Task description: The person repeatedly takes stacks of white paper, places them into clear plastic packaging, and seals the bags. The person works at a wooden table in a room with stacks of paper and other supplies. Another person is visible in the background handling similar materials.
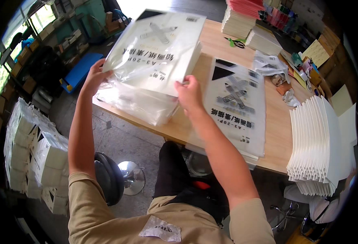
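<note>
A flat pack of drawing paper [154, 49] in a clear printed plastic bag is between my two hands, over the far left of the wooden table [276, 150]. My left hand [95, 78] grips its left edge, fingers closed. At the near right corner, my right hand [190, 94] pinches the bag's edge. Under it sits a stack of similar packs [146, 106], with loose clear plastic hanging toward the table's front edge. To the right of my right hand lies a pile of printed clear bags [238, 101], pencil drawings facing up.
Green-handled scissors [235, 43] lie near paper stacks [264, 40] at the back. Fanned white sheets [311, 138] rise at the right edge. A black stool [109, 179], wrapped packs [36, 150] and a blue platform cart [81, 71] stand on the left floor.
</note>
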Available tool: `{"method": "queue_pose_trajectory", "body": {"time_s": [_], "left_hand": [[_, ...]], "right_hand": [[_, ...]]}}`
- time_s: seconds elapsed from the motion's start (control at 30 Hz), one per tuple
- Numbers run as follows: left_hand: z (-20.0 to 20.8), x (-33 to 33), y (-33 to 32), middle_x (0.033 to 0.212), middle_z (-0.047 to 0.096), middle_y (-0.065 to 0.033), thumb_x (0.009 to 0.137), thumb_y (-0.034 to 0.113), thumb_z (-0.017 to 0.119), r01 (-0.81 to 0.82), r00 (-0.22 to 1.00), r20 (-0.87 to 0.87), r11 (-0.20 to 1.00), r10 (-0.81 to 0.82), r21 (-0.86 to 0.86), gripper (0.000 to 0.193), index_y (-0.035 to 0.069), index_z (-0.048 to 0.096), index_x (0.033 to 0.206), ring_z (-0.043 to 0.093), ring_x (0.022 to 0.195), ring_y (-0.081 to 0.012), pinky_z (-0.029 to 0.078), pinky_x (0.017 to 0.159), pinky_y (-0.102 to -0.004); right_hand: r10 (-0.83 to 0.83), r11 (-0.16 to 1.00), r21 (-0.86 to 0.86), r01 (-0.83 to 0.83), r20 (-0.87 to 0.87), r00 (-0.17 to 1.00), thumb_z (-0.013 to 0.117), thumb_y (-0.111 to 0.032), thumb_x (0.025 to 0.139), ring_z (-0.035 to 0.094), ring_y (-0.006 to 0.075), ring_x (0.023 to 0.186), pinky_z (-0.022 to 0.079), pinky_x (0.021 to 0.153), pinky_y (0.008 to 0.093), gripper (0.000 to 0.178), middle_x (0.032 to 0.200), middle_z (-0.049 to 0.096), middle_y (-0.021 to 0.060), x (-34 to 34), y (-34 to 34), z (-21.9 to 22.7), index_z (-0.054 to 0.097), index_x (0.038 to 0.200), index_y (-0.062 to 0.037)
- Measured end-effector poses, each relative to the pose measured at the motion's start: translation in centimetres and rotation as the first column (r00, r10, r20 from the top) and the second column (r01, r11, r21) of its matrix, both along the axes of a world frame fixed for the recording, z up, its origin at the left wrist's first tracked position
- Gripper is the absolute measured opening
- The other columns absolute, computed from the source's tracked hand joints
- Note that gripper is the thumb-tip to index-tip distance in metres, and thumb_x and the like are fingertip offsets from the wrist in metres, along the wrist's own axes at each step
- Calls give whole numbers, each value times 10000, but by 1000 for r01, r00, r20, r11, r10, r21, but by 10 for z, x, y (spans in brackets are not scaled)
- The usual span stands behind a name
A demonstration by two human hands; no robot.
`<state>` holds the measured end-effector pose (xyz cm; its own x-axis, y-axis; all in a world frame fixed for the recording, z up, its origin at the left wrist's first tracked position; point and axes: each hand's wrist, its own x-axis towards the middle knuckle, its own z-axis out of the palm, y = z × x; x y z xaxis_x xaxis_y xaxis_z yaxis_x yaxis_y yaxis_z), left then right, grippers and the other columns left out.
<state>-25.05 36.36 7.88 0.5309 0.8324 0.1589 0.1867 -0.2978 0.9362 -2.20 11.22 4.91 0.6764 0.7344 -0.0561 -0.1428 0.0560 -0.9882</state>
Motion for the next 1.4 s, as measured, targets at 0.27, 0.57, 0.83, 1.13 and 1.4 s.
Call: {"method": "queue_pose_trajectory", "body": {"time_s": [0.27,0.57,0.83,1.13,1.4], "left_hand": [[-63,-24,37,1003,713,-120,803,79,820,-166,967,-201,986,156,-31,554,98,634,1325,627,782,-163,475,610,-272],[-50,-31,36,1211,684,-125,796,-111,746,63,996,-64,998,-62,0,523,68,655,1279,655,1029,-212,520,1000,-335],[-74,-63,50,1247,657,-101,914,57,707,-52,911,-350,901,219,430,364,75,650,1272,623,1122,-225,524,979,-328],[-104,-34,-29,1622,286,-142,943,299,670,355,678,-650,621,343,699,748,164,291,1573,215,1512,-345,127,1224,-518],[-84,7,-200,1502,458,-174,785,56,730,334,919,-386,358,83,872,604,53,562,1365,363,1442,-376,216,1204,-572]], "right_hand": [[68,994,-85,-73,-67,995,721,-21,857,676,177,639,553,534,285,611,780,678,125,-20,2,-39,403,1367,90],[64,995,79,-62,-17,998,729,51,820,674,147,803,567,717,269,748,937,665,124,-25,-11,-47,343,1460,70],[5,1000,9,-10,479,878,733,-30,823,619,271,1061,518,928,364,666,1250,563,188,-28,-22,-77,462,1431,-11],[75,997,-65,-44,951,302,714,-262,872,282,391,1478,255,1189,533,708,1596,313,169,-41,-51,-95,423,1488,-68],[-90,918,-16,397,965,246,767,-144,804,503,344,1335,397,1095,493,328,1274,644,126,29,-309,-122,677,1090,-10]]}}
